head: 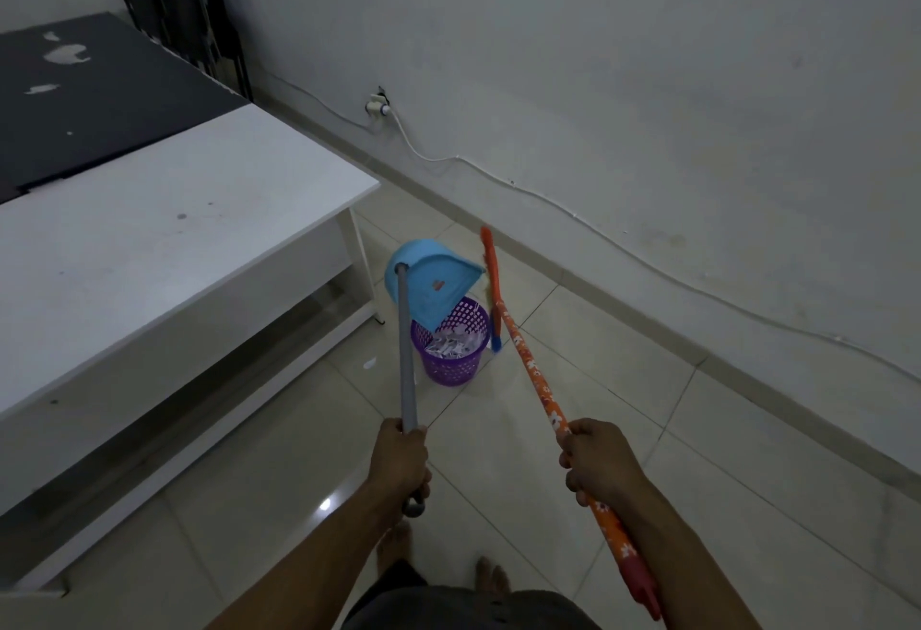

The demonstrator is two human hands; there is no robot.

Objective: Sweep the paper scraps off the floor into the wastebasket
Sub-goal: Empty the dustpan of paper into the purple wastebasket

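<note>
The job looks nearly done. White paper scraps (456,346) lie heaped inside the round purple perforated plastic wastebasket (448,372), and the blue plastic dustpan (431,288) hangs tipped above its rim, mouth down. One small white scrap (369,363) remains on the tiles near the wastebasket's left side. Both arms reach forward. The left hand (402,460) is curled round the dustpan's grey pole (406,355). The right hand (595,462) is wrapped round the orange flowered broom handle (531,365), with the broom head just right of the wastebasket.
</note>
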